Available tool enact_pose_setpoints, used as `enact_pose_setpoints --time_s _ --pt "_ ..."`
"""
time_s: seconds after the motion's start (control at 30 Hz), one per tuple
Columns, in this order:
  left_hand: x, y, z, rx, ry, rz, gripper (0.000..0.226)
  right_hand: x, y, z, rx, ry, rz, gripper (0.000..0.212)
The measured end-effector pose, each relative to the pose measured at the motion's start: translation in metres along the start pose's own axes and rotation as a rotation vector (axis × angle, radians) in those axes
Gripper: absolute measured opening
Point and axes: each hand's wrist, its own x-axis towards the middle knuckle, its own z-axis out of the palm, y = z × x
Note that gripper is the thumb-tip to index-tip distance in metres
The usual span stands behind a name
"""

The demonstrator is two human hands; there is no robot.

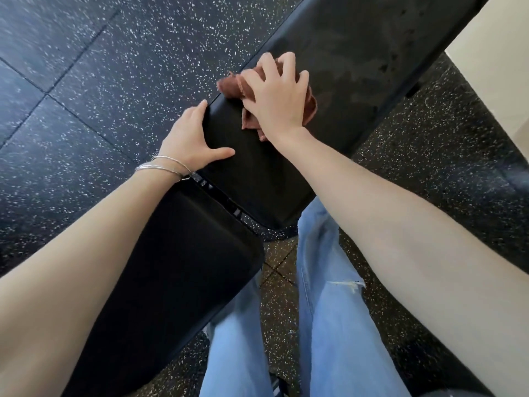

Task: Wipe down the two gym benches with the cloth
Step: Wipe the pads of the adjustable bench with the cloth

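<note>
A black padded gym bench (337, 53) runs diagonally from lower left to upper right, with a back pad and a separate seat pad (171, 267) nearer me. My right hand (276, 96) presses a crumpled reddish-brown cloth (232, 85) flat onto the back pad near its left edge, fingers spread over it. My left hand (191, 137), with thin silver bangles at the wrist, grips the pad's left edge, thumb on top. Only one bench is in view.
Dark speckled rubber floor tiles (86, 96) surround the bench. A pale wall or pillar (495, 61) stands at the upper right. My legs in light blue jeans (329, 325) stand close against the bench's right side.
</note>
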Motion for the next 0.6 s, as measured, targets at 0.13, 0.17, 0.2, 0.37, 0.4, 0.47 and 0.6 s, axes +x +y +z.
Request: enact_pose_setpoints --time_s 0.13,0.17,0.2,0.37,0.4,0.47,0.6 --pt "-0.001 0.002 0.001 -0.011 0.028 -0.036 0.102 -0.038 0.002 0.002 0.035 0.012 -0.17 0.036" --pt "-0.001 0.003 0.002 -0.004 0.03 -0.04 0.101 -0.052 0.011 0.003 0.027 0.025 -0.242 0.035" --pt "-0.001 0.005 0.002 0.004 0.028 -0.044 0.1 -0.064 0.023 0.003 0.023 0.043 -0.284 0.035" --pt "0.003 0.008 -0.001 0.012 -0.005 -0.061 0.11 -0.041 0.061 -0.004 -0.009 -0.046 -0.272 0.03" --pt "0.006 0.009 -0.001 0.011 -0.002 -0.066 0.111 -0.021 0.062 -0.005 -0.003 -0.045 -0.222 0.031" --pt "0.012 0.012 0.001 0.007 -0.002 -0.075 0.111 0.023 0.062 -0.011 0.014 -0.008 -0.094 0.03" --pt "0.014 0.02 0.003 0.01 0.007 -0.095 0.112 0.073 0.039 -0.02 -0.022 -0.054 -0.146 0.034"
